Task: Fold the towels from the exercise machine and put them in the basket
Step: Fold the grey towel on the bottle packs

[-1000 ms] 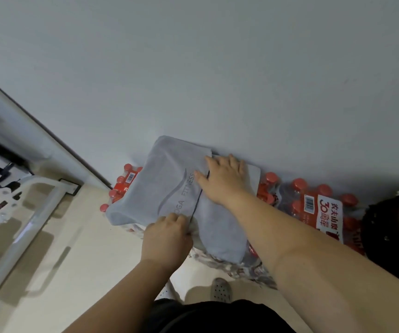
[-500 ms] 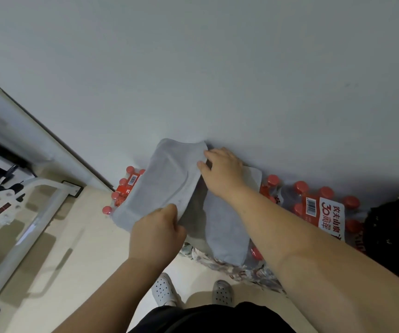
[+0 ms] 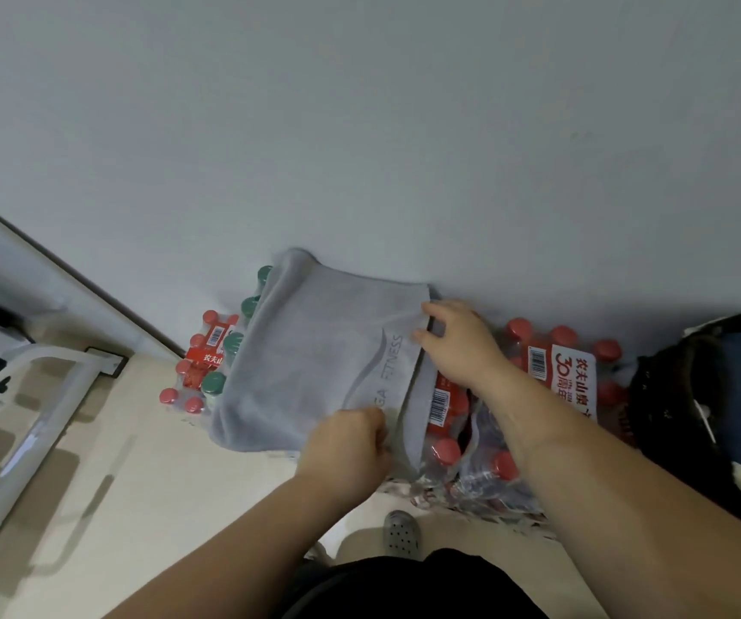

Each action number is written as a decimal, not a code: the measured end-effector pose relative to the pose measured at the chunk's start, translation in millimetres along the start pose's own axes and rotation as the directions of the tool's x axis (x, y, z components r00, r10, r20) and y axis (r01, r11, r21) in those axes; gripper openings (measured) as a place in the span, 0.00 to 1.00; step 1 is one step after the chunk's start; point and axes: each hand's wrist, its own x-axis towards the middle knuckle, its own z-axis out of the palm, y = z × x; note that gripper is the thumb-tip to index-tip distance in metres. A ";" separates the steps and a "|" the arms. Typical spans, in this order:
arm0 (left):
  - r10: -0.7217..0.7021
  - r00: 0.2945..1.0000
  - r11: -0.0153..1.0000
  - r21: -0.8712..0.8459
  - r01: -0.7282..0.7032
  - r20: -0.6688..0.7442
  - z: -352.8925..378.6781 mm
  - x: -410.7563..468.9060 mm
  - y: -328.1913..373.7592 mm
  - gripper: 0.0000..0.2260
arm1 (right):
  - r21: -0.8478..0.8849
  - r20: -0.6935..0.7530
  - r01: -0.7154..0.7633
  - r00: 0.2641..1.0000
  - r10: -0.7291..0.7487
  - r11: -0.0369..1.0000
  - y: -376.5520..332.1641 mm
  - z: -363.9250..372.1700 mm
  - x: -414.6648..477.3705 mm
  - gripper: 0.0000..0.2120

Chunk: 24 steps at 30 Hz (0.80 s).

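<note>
- the grey towel (image 3: 315, 350) lies folded over on the packs of water bottles (image 3: 565, 373), right up against the wall (image 3: 360, 127).
- your left hand (image 3: 346, 444) is curled tight on the near edge of the towel, by the printed letters.
- your right hand (image 3: 458, 346) pinches the far right corner with thumb and fingers.
- it looks like you are in the middle of a fold. the top flap lies to the left, and a strip of the lower layer shows on the right.
- to do it well, line up the edges first. then pull your hands gently apart so the cloth goes flat, and press the crease down.
- the bottle tops are bumpy, so the towel may sag or slide. go slow.
- the left end hangs past the green-capped bottles (image 3: 250, 306). mind it does not slip to the floor (image 3: 92, 484).
- the wall blocks you at the back. a black bag (image 3: 672, 417) sits close on the right. the white machine frame (image 3: 42, 386) is well off to the left.
- the best open room is toward you and to the left.
- the basket is not in view.
</note>
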 end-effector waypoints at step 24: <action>0.063 0.991 0.965 -0.247 -0.091 -0.119 -11.0 -2.1 10.6 0.04 | -0.514 -0.088 0.018 0.993 -0.074 0.857 3.2 15.1 -23.9 0.32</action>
